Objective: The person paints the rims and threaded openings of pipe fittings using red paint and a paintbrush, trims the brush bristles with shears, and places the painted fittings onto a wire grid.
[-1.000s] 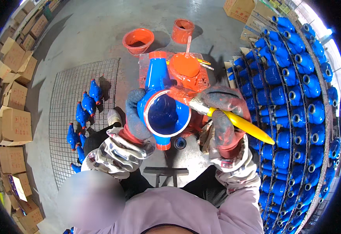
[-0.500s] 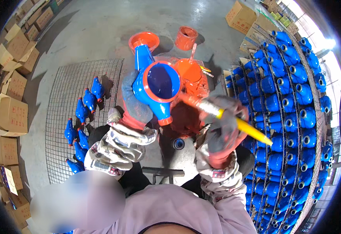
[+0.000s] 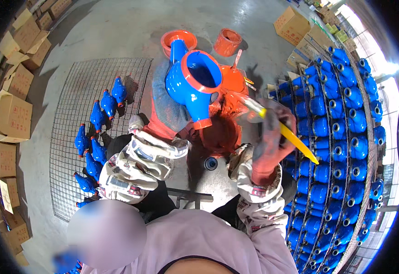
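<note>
left hand (image 3: 168,102): gloved, gripping | right hand (image 3: 276,132): gloved, fingers (image 3: 271,119) curled | forearms (image 3: 138,166): extended forward

Cartons (image 3: 12,116) line the frame's left edge. Further cartons (image 3: 292,25) stand at upper right. Grey floor (image 3: 122,27) spans the upper centre. A wire grid (image 3: 83,80) lies left of centre.

One left hand (image 3: 168,100), one right hand (image 3: 276,130), one held brush (image 3: 298,142), one held casting (image 3: 180,84), at least seven floor castings (image 3: 108,104) on one wire mesh (image 3: 74,100), one orange basin (image 3: 192,42), one orange tub (image 3: 227,45), dozens of racked castings (image 3: 357,119)!
</note>
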### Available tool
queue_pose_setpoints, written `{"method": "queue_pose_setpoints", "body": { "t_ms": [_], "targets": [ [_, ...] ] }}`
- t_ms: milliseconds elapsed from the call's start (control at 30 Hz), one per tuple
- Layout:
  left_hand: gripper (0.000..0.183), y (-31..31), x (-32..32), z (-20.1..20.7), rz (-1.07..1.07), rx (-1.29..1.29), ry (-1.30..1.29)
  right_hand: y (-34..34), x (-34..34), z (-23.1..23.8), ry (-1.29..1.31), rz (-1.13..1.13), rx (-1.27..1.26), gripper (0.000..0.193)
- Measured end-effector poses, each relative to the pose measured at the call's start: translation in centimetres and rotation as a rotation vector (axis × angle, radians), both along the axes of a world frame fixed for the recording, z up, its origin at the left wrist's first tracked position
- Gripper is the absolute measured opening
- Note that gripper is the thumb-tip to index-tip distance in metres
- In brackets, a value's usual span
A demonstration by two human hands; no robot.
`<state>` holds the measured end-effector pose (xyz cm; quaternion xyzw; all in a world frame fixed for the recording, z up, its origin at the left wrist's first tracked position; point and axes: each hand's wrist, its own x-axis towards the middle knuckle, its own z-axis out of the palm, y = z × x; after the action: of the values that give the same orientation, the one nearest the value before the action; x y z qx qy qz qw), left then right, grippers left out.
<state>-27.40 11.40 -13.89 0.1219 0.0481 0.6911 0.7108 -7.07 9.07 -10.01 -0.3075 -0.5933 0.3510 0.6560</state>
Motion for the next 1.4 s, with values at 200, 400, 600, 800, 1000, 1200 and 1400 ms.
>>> {"method": "queue_pose_setpoints", "body": {
  "t_ms": [200, 400, 600, 800, 1000, 1200, 1400],
  "targets": [
    [0.058, -0.1, -0.5, 0.5, -0.050, 0.052, -0.050, -2.8, 0.2, -2.2, -0.016, -0.065, 0.100, 0.065],
    [0.055, -0.5, -0.9, -0.3, 0.131, -0.024, 0.021, -2.5, -2.2, -1.5, -0.552, 0.012, 0.596, 0.047],
    [0.057, -0.2, -0.6, 0.3, 0.246, -0.056, 0.082, -3.4, -2.6, -1.8, -0.621, -0.092, 0.672, 0.040],
    [0.059, -0.5, -1.5, -0.1, 0.125, -0.017, -0.010, -3.8, -3.7, 0.4, -0.556, -0.167, 0.560, 0.048],
    [0.049, -1.5, -0.8, 0.8, 0.169, -0.010, -0.093, -5.5, -4.2, 0.2, -0.720, -0.071, 0.580, 0.029],
    [0.047, -3.0, -3.3, 4.6, 0.378, 0.118, -0.043, -5.4, -1.9, -0.7, -0.727, -0.172, 0.570, 0.037],
    [0.045, -11.3, -13.6, -1.3, 1.238, 0.364, 0.838, -5.2, 0.1, -1.6, -0.932, -0.218, 0.682, 0.029]
  ]
}}
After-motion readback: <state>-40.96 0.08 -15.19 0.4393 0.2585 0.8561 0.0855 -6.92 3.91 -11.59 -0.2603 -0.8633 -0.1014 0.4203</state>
